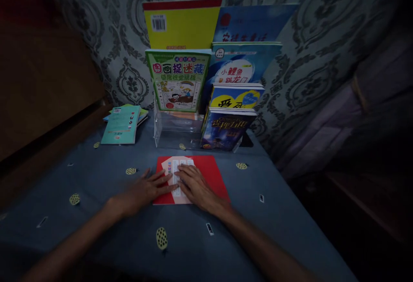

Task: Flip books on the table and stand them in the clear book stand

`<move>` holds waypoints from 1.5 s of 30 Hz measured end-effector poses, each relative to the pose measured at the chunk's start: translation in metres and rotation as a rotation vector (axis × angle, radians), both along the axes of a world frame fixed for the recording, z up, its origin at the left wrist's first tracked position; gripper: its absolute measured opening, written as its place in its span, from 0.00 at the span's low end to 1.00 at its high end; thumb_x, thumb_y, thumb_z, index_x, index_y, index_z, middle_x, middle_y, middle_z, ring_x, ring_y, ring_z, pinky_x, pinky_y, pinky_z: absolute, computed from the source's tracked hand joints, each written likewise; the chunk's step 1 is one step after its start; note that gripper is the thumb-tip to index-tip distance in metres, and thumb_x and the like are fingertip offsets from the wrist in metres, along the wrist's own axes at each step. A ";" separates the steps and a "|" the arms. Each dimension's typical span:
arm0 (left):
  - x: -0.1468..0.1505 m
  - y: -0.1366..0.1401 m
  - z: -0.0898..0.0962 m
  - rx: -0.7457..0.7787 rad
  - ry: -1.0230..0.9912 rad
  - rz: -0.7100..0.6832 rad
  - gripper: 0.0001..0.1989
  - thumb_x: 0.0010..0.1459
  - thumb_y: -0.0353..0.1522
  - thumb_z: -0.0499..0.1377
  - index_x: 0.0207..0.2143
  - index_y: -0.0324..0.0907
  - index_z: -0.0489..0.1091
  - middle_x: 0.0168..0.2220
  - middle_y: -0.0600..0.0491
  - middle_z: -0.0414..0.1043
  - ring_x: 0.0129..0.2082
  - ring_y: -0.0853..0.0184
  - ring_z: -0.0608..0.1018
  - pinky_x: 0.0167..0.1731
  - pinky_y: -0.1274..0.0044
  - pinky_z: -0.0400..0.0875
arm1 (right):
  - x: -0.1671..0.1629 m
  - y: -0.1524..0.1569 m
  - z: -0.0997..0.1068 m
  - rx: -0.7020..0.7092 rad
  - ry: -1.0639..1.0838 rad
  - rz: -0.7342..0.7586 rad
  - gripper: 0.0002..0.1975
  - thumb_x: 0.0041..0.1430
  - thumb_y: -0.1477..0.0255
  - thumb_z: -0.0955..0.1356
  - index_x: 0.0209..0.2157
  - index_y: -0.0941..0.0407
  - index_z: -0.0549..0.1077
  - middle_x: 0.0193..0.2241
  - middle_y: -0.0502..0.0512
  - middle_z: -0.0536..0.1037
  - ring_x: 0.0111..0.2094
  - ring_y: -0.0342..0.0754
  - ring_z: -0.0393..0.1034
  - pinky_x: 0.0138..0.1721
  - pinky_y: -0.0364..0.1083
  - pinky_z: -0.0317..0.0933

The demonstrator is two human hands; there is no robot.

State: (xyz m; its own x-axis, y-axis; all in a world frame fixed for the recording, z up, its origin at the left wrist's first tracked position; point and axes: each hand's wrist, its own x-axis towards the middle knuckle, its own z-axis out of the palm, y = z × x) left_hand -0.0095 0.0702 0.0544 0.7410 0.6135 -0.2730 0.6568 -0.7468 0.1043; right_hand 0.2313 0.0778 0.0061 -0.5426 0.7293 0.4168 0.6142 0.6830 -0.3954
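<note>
A thin red book [211,172] lies flat on the blue cloth-covered table [97,174], its cover showing a pale panel with print. My left hand [145,190] rests flat at the book's left edge, fingers spread and touching it. My right hand [195,185] lies palm down on the middle of the cover, fingers pointing toward the far side. Neither hand grips anything.
A clear tiered stand [171,129] behind the red book holds several children's books, a green one [177,79] at the front left. A small stack of teal booklets [122,123] lies at the left. A patterned wall stands behind; the table's right edge drops into dark.
</note>
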 end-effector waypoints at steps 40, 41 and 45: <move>-0.016 0.073 -0.036 0.095 -0.697 0.397 0.28 0.60 0.24 0.46 0.63 0.41 0.59 0.53 0.53 0.76 0.53 0.64 0.76 0.56 0.71 0.67 | -0.058 0.018 0.014 -0.033 -0.167 0.201 0.16 0.67 0.73 0.64 0.53 0.53 0.75 0.41 0.60 0.68 0.44 0.53 0.60 0.46 0.52 0.58; -0.015 0.072 -0.036 0.097 -0.688 0.399 0.28 0.60 0.24 0.46 0.63 0.42 0.59 0.53 0.53 0.76 0.53 0.64 0.76 0.56 0.71 0.67 | -0.057 0.012 0.015 -0.035 -0.159 0.225 0.16 0.67 0.73 0.63 0.53 0.52 0.75 0.41 0.59 0.68 0.43 0.53 0.60 0.46 0.52 0.58; -0.015 0.071 -0.037 0.116 -0.674 0.388 0.26 0.62 0.25 0.45 0.63 0.41 0.59 0.53 0.53 0.76 0.54 0.64 0.76 0.56 0.70 0.67 | -0.056 -0.010 0.020 -0.049 -0.169 0.295 0.15 0.68 0.71 0.63 0.52 0.53 0.75 0.40 0.59 0.68 0.43 0.53 0.60 0.46 0.52 0.59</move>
State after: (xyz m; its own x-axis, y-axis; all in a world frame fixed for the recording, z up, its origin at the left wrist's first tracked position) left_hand -0.0245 0.1414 0.0174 0.4510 0.8595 0.2405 0.6956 -0.5074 0.5087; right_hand 0.1754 0.0673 0.0263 -0.7917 0.5471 0.2717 0.4521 0.8239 -0.3416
